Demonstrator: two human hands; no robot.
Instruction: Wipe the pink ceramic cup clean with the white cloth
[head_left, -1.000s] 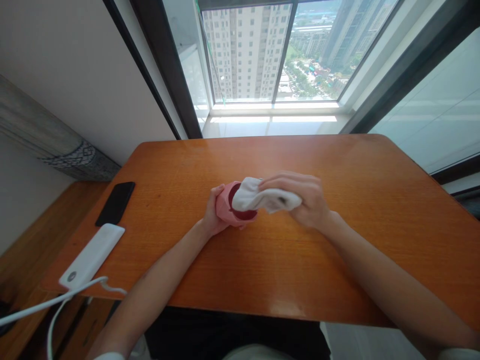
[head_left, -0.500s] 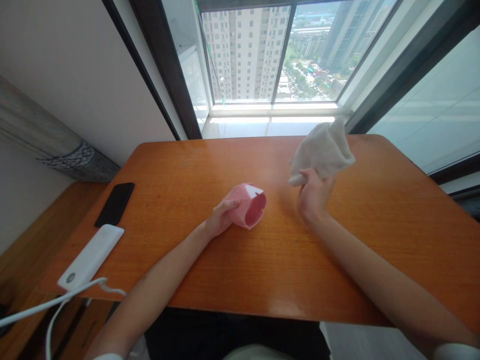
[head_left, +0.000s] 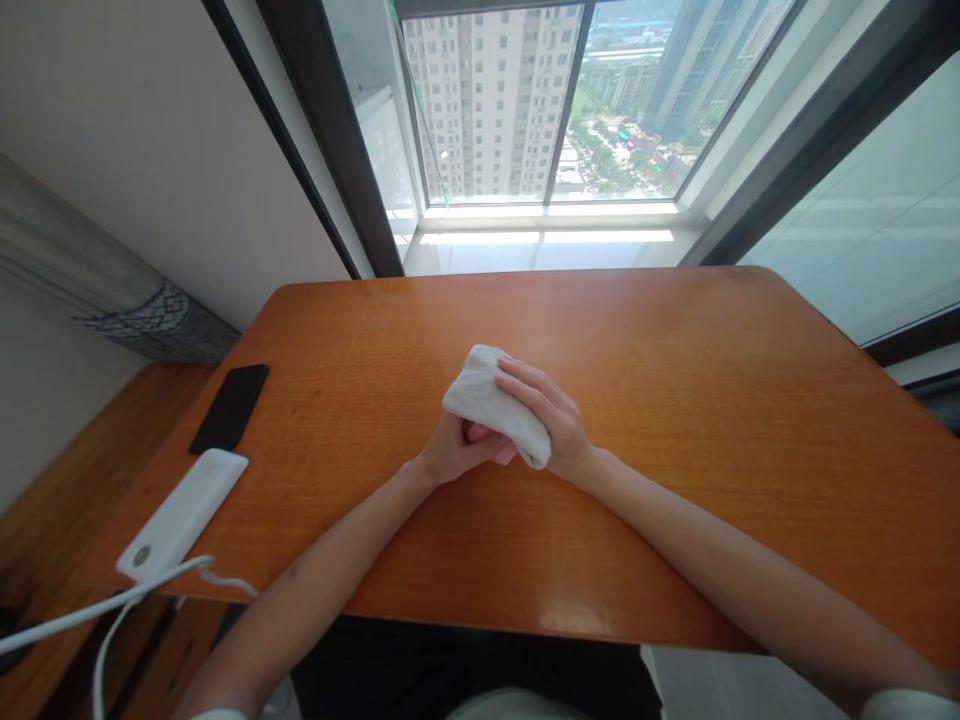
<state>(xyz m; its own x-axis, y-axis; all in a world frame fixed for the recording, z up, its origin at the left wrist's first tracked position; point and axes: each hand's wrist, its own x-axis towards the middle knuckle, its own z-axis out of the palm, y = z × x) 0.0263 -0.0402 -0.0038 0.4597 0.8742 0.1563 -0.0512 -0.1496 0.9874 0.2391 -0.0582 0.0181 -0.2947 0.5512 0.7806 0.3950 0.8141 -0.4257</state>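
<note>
1. Nearest you, your dark-clothed lap (head_left: 465,665) shows below the near edge of the worktop (head_left: 675,350).
2. At your near left, the white cable (head_left: 67,620) runs in from the side, crosses the near end of the power bank (head_left: 184,510) in view, and curls towards your left forearm. Whether it is plugged in, you cannot tell.
3. The white power bank lies flat, slanting away from you. The dark phone (head_left: 229,408) lies just beyond its far end; whether the two touch is unclear. Both are well apart from your hands.
4. Your left hand (head_left: 448,450) is closed around the pink cup (head_left: 502,452), ahead of you over the middle of the worktop. Only a small pink part shows, by your thumb and under the cloth (head_left: 495,400); your fingers and the cloth hide the rest, so its tilt and opening cannot be made out.
5. Your right hand (head_left: 551,418) grips the bunched white cloth from the right, fingers laid across its top, thumb out of sight. The cloth covers the cup and reaches over your left fingers.
6. Beyond the worktop, the grey curtain (head_left: 127,280) hangs at left, and the window (head_left: 551,120) stands straight ahead, with tall buildings outside.
</note>
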